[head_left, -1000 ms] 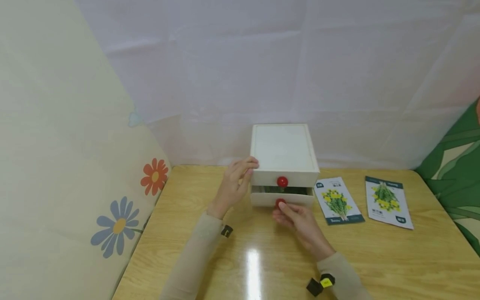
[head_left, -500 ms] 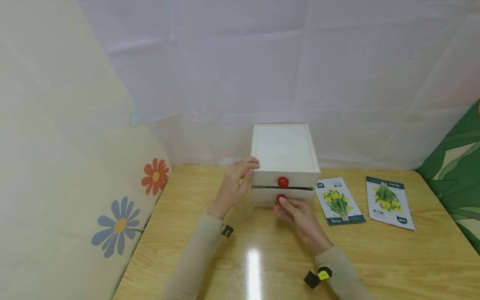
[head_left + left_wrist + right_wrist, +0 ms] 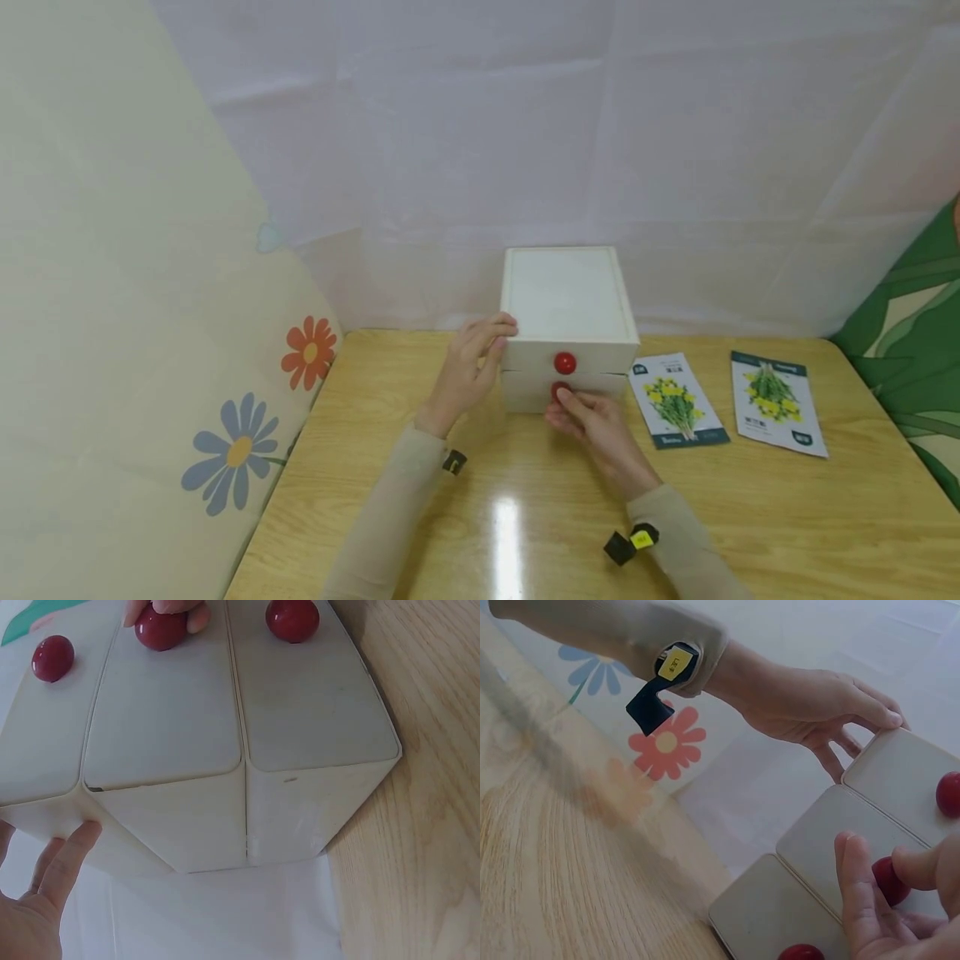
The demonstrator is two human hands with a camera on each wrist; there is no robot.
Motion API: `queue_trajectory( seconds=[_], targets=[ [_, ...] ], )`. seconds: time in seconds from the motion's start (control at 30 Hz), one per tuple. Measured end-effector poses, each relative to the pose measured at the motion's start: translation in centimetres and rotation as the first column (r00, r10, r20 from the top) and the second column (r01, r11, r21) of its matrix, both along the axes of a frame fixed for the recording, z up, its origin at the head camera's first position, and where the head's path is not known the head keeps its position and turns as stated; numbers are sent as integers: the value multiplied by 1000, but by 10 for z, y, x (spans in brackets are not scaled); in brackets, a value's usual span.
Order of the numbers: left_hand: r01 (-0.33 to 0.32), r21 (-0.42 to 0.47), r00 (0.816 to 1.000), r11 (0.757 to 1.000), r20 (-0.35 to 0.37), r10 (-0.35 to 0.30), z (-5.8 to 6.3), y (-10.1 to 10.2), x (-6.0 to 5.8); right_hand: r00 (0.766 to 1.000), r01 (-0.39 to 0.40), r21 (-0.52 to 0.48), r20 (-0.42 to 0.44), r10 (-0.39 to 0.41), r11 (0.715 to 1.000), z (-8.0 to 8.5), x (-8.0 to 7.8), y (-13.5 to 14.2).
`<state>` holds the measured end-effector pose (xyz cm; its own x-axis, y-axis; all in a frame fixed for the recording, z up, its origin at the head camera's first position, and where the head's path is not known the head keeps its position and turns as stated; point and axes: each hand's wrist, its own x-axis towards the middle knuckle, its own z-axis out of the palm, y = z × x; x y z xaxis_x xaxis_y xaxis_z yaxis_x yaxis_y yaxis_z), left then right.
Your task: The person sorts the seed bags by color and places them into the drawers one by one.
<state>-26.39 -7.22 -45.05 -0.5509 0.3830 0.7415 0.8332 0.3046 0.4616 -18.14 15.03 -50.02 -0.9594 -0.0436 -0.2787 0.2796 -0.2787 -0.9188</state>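
White drawers (image 3: 567, 293), left hand (image 3: 467, 367) touching them, right hand (image 3: 600, 432) pinching knob (image 3: 159, 632), flower packets (image 3: 678, 402) illegible

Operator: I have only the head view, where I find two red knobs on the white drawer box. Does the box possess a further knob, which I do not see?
Observer: Yes, the left wrist view shows a third red knob, on the lowest drawer.
Operator: Thank you. Then the knob which the right hand pinches, to which drawer does it belong?
Observer: To the middle drawer; the wrist views show one drawer above it and one below.
Operator: And the black device near the left hand: in my view I find no label on it. Is there one?
Observer: Yes, the right wrist view shows a yellow label on it.
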Motion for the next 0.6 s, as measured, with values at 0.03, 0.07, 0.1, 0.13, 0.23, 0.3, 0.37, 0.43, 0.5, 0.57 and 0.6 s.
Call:
queue_trajectory(
  seconds=[0.03, 0.07, 0.1, 0.13, 0.23, 0.3, 0.37, 0.43, 0.5, 0.57, 0.6],
  targets=[
    [0, 0, 1000, 1000, 2, 0, 0, 0, 0, 1000, -1, -2, -5, 1, 1000, 0, -1, 0],
    [1, 2, 1000, 1000, 5, -1, 0, 0, 0, 1000, 0, -8, -8, -1, 1000, -1, -1, 0],
    [2, 2, 1000, 1000, 6, -2, 0, 0, 0, 1000, 1, -11, -9, -1, 1000, -1, -2, 1],
    [2, 2, 1000, 1000, 5, -2, 0, 0, 0, 1000, 3, -12, -10, -3, 1000, -1, -3, 1],
    [2, 2, 1000, 1000, 0, -2, 0, 0, 0, 1000, 2, -12, -13, -2, 1000, -2, -4, 1],
    [-2, 2, 1000, 1000, 2, 2, 0, 0, 1, 1000, -4, -4, -16, 4, 1000, -2, -5, 1],
    [-4, 1, 1000, 1000, 5, 4, 1, 0, 1, 1000, -3, 3, -21, 3, 1000, -2, -6, 1],
    [-6, -1, 1000, 1000, 14, 6, 1, 0, 1, 1000, -1, 12, -21, 1, 1000, -2, -6, 1],
    [-6, -1, 1000, 1000, 20, 6, 1, 0, 1, 1000, 4, 12, -20, -4, 1000, -1, -6, 1],
    [-3, 0, 1000, 1000, 19, 3, 0, 0, 1, 1000, 8, 11, -17, -8, 1000, -1, -5, 0],
    [-1, 1, 1000, 1000, 19, 1, 0, 0, 1, 1000, 8, 11, -17, -8, 1000, -1, -5, 0]
  ],
)
